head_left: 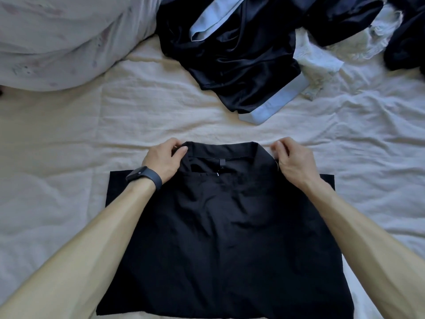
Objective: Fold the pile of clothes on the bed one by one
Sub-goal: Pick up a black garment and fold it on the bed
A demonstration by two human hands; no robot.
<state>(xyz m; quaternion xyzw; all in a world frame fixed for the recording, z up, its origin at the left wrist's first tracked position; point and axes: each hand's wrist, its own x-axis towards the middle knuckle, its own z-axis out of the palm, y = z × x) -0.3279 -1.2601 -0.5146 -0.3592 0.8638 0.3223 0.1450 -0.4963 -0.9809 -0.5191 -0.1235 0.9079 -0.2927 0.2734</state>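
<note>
Two pinches, left hand (164,161) and right hand (292,163) at the collar's (220,149) ends, suit this limp, light black shirt (225,226).

black shirt (230,226) is lying flat on the bed (138,116) at 6 o'clock, collar pointing to 12, slightly wrinkly; the pile (230,54), dark satin with light blue trim, is sitting crumpled at 12

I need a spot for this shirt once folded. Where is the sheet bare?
Bare sheet lies left of the black shirt, below the duvet, and right of the right hand. Crowded at the top: the dark pile.
</note>
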